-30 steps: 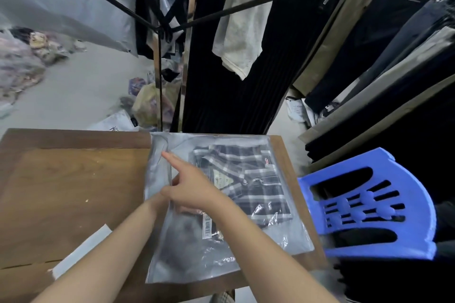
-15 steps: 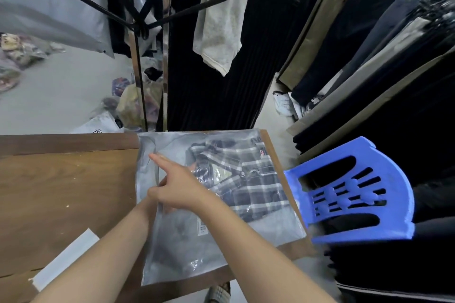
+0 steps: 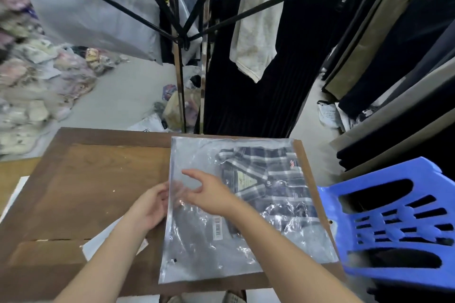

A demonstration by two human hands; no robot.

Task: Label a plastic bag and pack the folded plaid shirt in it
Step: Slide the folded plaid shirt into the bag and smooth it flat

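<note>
- A clear plastic bag (image 3: 216,241) lies flat on the brown wooden table (image 3: 93,179), toward its 3 o'clock edge.
- The folded navy-and-white plaid shirt (image 3: 268,179) sits inside, in the bag's 1 o'clock part.
- The left hand (image 3: 150,206) seems to pinch the bag's 9 o'clock edge, though plastic blurs its fingertips.
- The right hand (image 3: 209,194) rests splayed on the bag, grasping nothing.
- A white barcode label (image 3: 218,227) shows near the bag's middle.

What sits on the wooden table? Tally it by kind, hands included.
Plastic bag: 1
Plaid shirt, inside the bag: 1
Barcode label on the bag: 1
White paper sheet: 1
Hands: 2, left hand, right hand
Total: 6
</note>
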